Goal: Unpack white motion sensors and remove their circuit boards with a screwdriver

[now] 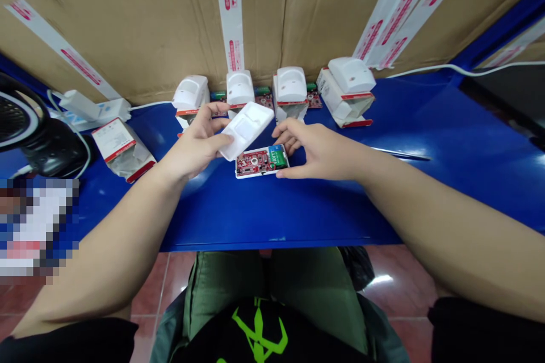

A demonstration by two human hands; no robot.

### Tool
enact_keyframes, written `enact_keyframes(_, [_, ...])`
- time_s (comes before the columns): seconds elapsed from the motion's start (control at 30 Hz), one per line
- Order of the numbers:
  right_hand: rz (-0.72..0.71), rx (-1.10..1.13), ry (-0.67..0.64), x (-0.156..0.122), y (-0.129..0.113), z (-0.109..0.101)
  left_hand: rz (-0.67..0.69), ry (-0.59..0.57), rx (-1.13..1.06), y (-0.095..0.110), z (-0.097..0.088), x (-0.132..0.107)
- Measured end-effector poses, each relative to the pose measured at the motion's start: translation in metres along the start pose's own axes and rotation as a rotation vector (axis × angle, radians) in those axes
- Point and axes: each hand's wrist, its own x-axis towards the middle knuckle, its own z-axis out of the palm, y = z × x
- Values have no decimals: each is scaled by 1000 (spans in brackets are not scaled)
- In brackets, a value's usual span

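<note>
Tilted in the air, a white plastic sensor cover (249,129) is pinched by my left hand (202,139), its hollow inner side facing me. Just below it, on the blue table, lies a white sensor base (263,173) holding a red circuit board (251,163). A green and blue battery (277,156) sits at the board's right end. My right hand (310,150) curls around that right end, thumb at the near edge and fingers at the far side. The cover and the base are apart.
Several white sensors (291,84) stand on small boxes along the cardboard wall (264,11). An opened box (123,147) lies at left, near a power strip (104,113) and a black fan (38,136). A thin metal tool (402,154) lies at right.
</note>
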Motion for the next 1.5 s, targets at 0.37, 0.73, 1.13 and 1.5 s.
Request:
enact_keyframes(0.37, [35, -76, -55, 1, 0, -2, -37, -15, -86, 3, 7, 0])
enact_keyframes(0.73, [41, -116, -89, 1, 3, -4, -214, 411, -295, 12, 22, 4])
enact_keyframes(1.13, [18, -101, -74, 1, 4, -3, -163, 71, -461, 14, 14, -1])
enact_keyframes(1.5, [-17, -193, -88, 2, 4, -5, -100, 76, -320, 13, 6, 1])
